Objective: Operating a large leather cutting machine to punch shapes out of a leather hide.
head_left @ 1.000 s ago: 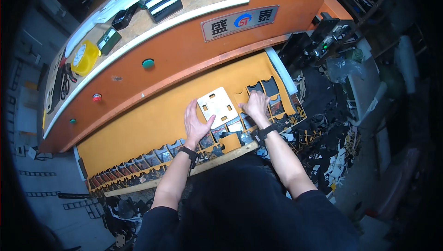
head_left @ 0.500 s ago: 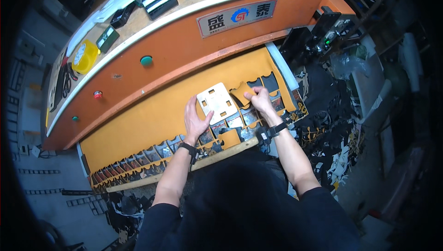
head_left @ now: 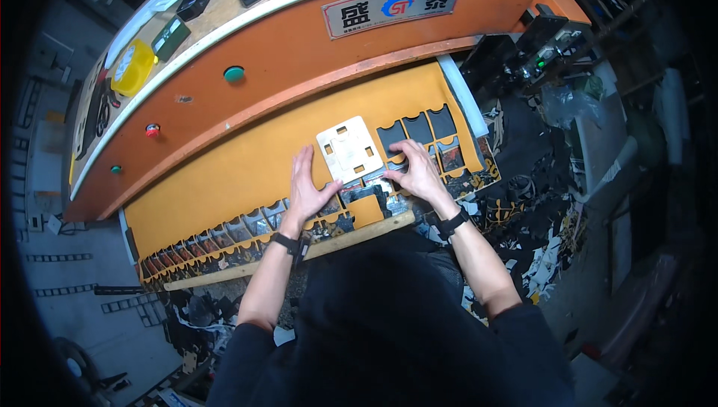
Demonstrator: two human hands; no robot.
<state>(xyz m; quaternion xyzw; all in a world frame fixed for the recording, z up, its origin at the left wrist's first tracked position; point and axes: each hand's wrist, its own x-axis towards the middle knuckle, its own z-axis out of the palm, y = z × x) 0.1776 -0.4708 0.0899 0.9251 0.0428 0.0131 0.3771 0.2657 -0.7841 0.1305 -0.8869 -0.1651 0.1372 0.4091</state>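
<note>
On the yellow-orange sheet (head_left: pixel 247 156) lies a white square plate (head_left: pixel 348 150) with several rectangular cutouts. My left hand (head_left: pixel 304 189) is open beside its left edge, fingers apart, thumb by the near corner. On the other side, my right hand (head_left: pixel 416 174) is open too, over the cut-out part of the sheet, its fingers spread and nothing visible in them. A cut orange piece (head_left: pixel 366 211) rests between the two hands, just in front of the plate. Dark openings with curved edges (head_left: pixel 419 128) show to the right of the plate.
An orange machine beam (head_left: pixel 284 52) with green and red buttons spans the far side. A pale bar (head_left: pixel 359 236) runs along the near edge. Upper left, a yellow container (head_left: pixel 133 67) stands on a shelf. Dark scraps (head_left: pixel 523 213) are heaped at the right.
My right hand no longer holds the orange piece it had lifted; it has opened and come closer to the plate. The left hand has drawn slightly off the plate's left edge.
</note>
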